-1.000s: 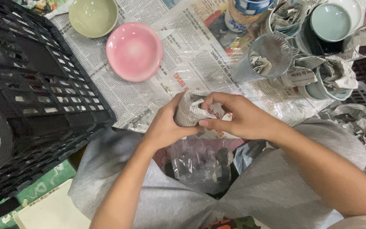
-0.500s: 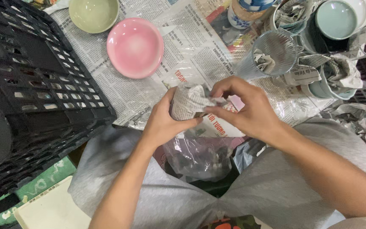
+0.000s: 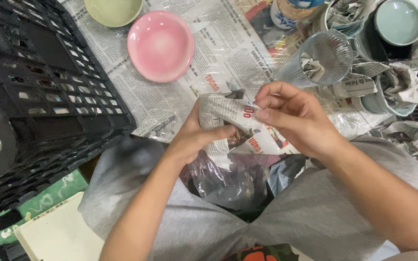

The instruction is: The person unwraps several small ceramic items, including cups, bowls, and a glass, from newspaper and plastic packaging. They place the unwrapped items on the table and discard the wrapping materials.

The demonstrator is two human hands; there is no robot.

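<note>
Left hand (image 3: 194,137) closed around newspaper bundle (image 3: 221,118), right hand (image 3: 291,118) pinching its paper edge with fingertips, bundle just below pink bowl (image 3: 160,46), black crate (image 3: 35,96) left, clear glass (image 3: 322,60) right, plastic bag (image 3: 228,181) beneath bundle

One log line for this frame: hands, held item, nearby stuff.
left hand: grips newspaper-wrapped item | right hand: pinches its paper | nearby: pink bowl, black crate, clear glass

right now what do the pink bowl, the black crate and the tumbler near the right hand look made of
Pink bowl: likely glazed ceramic, smooth with a soft sheen. Black crate: moulded plastic, matte, with a lattice of holes. Tumbler: clear and ribbed, glass or plastic, with crumpled newspaper visible through it.
</note>
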